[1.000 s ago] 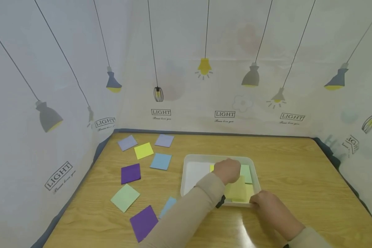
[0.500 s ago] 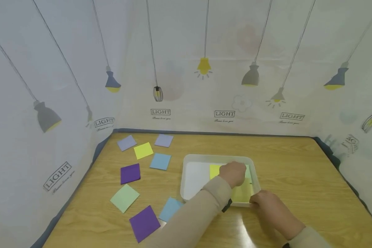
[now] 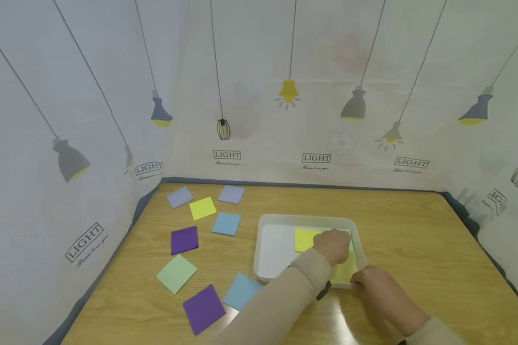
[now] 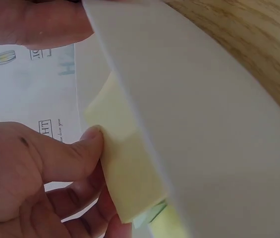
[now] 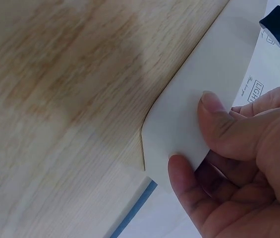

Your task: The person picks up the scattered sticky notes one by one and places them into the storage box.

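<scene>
In the head view a white tray (image 3: 276, 249) lies on the table, holding several sticky notes on its right side. My left hand (image 3: 333, 245) is over that side. The left wrist view shows its thumb and fingers pinching a pale yellow sticky note (image 4: 127, 153) just inside the tray wall (image 4: 179, 99). A bright yellow sticky note (image 3: 304, 239) lies to the left of this hand. Part of a green note (image 4: 154, 210) shows under the held one. My right hand (image 3: 380, 290) grips the tray's near right corner; the right wrist view shows thumb and fingers on the rim (image 5: 179, 134).
Left of the tray, loose notes are spread on the wooden table (image 3: 414, 230): purple (image 3: 204, 309), blue (image 3: 241, 291), green (image 3: 177, 273), yellow (image 3: 203, 208) and lilac (image 3: 231, 194) ones among them. A printed cloth (image 3: 259, 120) hangs around the table's back and sides.
My left hand has shifted right inside the tray with the pale yellow note, uncovering more of the bright yellow note and of the blue note on the table. My right hand stays at the corner.
</scene>
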Tool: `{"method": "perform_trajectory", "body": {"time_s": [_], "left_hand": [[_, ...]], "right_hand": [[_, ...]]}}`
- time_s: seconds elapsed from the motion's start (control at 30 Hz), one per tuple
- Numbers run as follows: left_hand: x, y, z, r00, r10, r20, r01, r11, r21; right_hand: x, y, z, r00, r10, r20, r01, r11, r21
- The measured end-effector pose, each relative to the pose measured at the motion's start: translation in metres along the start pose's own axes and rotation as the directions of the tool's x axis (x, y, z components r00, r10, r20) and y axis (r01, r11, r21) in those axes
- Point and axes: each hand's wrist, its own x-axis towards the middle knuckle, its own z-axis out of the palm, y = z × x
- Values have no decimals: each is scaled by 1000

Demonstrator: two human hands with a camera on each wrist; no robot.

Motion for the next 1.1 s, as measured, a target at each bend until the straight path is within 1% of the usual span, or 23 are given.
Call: {"method": "perform_trajectory", "body": {"time_s": [0.13,0.27,0.4,0.57,0.73,1.1], "left_hand": [[1,2,3,1000,-9,1,9,1000,1],[0,4,4,1000,-11,-10,11,1000,2],[-4,6,2,1000,-11,-20,11,1000,12],[-6,6,-1,1000,-11,-11,11,1000,5],[-6,4,-1,1000,3,-4,-4,1000,-1],[-9,2,-2,999,41,-22,-41,999,14]], "right_hand": [[-1,0,-1,1000,-8,-14,8,1000,1],[-1,-1,-1,1000,-12,-16,12,1000,8],[-1,-1,-1,1000,-6,-10,6,1000,8],[0,-1,-1,1000,13,-10,-13,1000,5],[0,-2,-2,1000,28,0,-28,1000,1],[0,-2,-2,999,35,10,-35,999,2]]}}
